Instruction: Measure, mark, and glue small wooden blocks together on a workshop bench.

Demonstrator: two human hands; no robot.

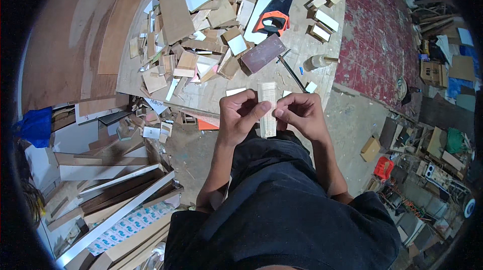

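Above my lap, at the near edge of the table, a pale narrow wooden block is held upright. My left hand is closed round its left side, the thumb lying across its face. At the block's right edge my right hand is closed in a pinch, with its fingertips against or very close to the wood. Whatever sits between those fingertips is too small to make out. Just beyond the hands lie a hammer with a dark handle and a brown rectangular board.
Wood offcuts are heaped on the table's left. A handsaw with an orange and black handle lies beyond. Small assembled wooden blocks and a clear jar stand at the right. Long boards are stacked on the floor at left.
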